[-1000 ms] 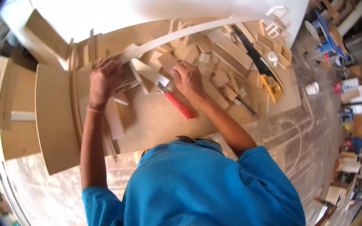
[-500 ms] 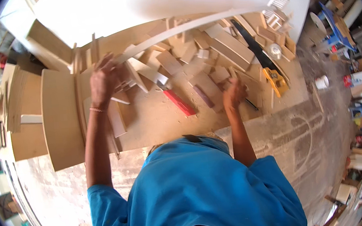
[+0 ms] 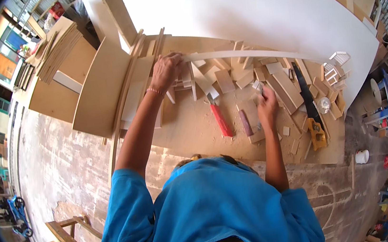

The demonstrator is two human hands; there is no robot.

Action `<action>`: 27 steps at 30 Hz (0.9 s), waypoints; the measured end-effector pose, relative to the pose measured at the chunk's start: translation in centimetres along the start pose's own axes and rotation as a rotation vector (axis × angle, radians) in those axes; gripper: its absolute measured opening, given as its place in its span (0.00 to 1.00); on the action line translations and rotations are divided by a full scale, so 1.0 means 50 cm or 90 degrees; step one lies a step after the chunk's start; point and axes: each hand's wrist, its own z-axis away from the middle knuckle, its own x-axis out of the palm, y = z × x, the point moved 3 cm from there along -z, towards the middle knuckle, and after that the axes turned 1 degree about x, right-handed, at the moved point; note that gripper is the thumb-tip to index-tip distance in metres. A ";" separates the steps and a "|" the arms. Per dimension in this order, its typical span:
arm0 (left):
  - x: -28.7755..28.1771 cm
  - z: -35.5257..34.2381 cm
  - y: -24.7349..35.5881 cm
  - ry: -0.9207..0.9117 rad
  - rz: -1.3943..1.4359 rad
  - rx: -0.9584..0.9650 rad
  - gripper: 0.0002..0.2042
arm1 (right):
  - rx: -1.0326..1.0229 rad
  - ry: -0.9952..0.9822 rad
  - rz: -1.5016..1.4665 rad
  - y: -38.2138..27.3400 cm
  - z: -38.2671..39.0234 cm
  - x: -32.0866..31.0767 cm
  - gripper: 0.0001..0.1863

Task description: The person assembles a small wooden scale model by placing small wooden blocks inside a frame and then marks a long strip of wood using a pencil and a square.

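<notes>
My left hand (image 3: 168, 71) is closed round the left end of a long, thin pale wooden strip (image 3: 253, 53). The strip stretches to the right above the scattered offcuts, toward a small white slatted wooden piece (image 3: 334, 69). My right hand (image 3: 268, 107) is raised over the bench board with its fingers curled together. Something small and greyish shows at its fingertips, too blurred to name. Left of this hand lie a purple-brown handle (image 3: 245, 123) and a red-handled tool (image 3: 221, 120) with a short metal tip. To its right rests a handsaw (image 3: 317, 133) with a yellow handle and dark blade.
Many wood offcuts (image 3: 286, 89) cover the bench board (image 3: 190, 131). A clear round container (image 3: 323, 105) sits beside the saw. Long boards (image 3: 129, 97) and a curved panel (image 3: 100, 93) stand at the left. A large white panel (image 3: 238, 6) rises behind; a white bucket (image 3: 361, 156) is at the right.
The view has turned, so the bench appears farther right and lower. My left hand still grips the strip. My right hand has shifted slightly left relative to the tools, and its fingers are drawn together.
</notes>
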 end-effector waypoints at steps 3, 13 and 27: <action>-0.003 -0.008 -0.011 0.031 -0.042 0.058 0.06 | 0.129 -0.170 -0.223 -0.080 -0.033 0.104 0.13; 0.012 -0.003 -0.030 -0.010 -0.019 0.051 0.10 | 0.152 -0.354 -0.698 -0.202 -0.035 0.246 0.16; 0.003 -0.008 -0.017 0.003 -0.044 0.060 0.11 | -0.086 -0.024 -0.279 -0.231 -0.040 0.295 0.09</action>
